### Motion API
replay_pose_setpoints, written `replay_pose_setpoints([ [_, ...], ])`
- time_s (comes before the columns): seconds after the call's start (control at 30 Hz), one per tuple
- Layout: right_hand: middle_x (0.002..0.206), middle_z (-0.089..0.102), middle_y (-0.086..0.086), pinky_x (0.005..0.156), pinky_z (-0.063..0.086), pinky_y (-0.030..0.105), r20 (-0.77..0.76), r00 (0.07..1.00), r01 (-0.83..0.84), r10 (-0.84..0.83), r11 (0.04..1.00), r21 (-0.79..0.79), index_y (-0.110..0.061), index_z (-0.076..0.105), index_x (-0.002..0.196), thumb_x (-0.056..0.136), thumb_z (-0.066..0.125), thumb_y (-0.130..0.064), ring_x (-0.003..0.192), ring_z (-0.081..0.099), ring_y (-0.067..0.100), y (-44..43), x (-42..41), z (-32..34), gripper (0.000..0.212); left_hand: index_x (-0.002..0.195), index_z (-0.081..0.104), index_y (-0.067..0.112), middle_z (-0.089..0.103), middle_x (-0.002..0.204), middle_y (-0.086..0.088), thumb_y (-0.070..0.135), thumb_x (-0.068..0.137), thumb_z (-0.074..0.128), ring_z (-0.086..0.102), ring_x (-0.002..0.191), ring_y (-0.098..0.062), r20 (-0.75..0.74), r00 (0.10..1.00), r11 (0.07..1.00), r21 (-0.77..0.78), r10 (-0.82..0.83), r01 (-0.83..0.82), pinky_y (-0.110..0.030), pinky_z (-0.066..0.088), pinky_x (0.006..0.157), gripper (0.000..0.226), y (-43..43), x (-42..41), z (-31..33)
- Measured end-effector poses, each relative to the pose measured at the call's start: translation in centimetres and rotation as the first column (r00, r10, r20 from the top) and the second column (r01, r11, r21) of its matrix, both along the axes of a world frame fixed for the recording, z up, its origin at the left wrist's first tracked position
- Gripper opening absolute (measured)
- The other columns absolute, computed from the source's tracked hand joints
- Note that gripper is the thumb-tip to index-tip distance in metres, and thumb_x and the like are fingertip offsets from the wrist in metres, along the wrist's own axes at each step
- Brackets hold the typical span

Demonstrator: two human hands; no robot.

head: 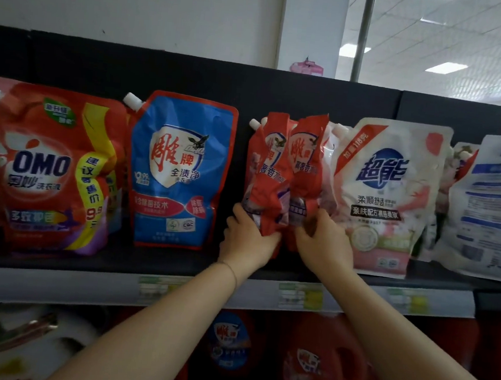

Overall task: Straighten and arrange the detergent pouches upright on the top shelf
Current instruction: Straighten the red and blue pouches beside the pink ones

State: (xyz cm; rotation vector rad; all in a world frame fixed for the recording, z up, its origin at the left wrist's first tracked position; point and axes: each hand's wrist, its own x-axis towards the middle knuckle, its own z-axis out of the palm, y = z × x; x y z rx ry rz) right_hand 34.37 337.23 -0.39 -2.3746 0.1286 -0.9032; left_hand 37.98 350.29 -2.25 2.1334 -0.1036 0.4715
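Two crumpled red pouches stand side by side at the middle of the top shelf (176, 263). My left hand (248, 238) grips the bottom of the left red pouch (267, 173). My right hand (323, 241) holds the lower edge of the right red pouch (304, 170). Both pouches are nearly upright and turned edge-on. A blue pouch (181, 171) stands upright to their left, then a red OMO pouch (48, 169). A white and pink pouch (384, 198) stands to the right, touching the red ones.
A white pouch (492, 211) with its back side showing leans at the far right. Price labels (300, 295) line the shelf's front rail. Red detergent jugs (324, 366) fill the shelf below. A black back panel (252, 87) rises behind the pouches.
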Motion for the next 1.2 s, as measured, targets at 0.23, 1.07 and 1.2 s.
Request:
replay_pose_setpoints([
  [0.23,0.112,0.063,0.017,0.068,0.042,0.032,0.026,0.994,-0.109,0.106,0.981,0.163,-0.007,0.019,0.138,0.087,0.06,-0.036,0.094,0.063,0.037,0.1,1.9,-1.1,0.072,0.143,0.017,0.012,0.051,0.135,-0.009,0.039,0.073,0.08,0.054,0.118,-0.025,-0.012,0.997,0.972,-0.222,-0.076,0.071,-0.023,0.04,0.085,0.099,0.8,0.9,0.0],
  [1.07,0.098,0.064,0.017,0.063,0.042,0.038,0.176,0.984,-0.028,0.027,1.0,0.004,-0.01,0.044,0.109,0.1,0.038,-0.036,0.085,0.061,0.038,1.2,0.4,-1.9,0.028,0.102,0.048,0.017,0.065,0.094,-0.001,0.06,0.066,0.074,0.065,0.083,-0.022,0.175,0.981,0.993,-0.096,0.08,-0.063,-0.033,0.054,0.065,0.062,1.1,-2.5,-0.4],
  [1.2,0.103,0.063,0.022,0.067,0.043,0.04,0.039,0.996,0.081,-0.082,0.996,0.041,-0.002,0.044,0.112,0.098,0.037,-0.018,0.09,0.061,0.042,1.3,1.0,-1.5,0.023,0.106,0.044,0.017,0.063,0.102,-0.005,0.072,0.055,0.073,0.063,0.091,-0.026,0.157,0.984,0.993,-0.094,0.084,-0.07,-0.04,0.056,0.073,0.08,1.1,-2.7,-0.1],
])
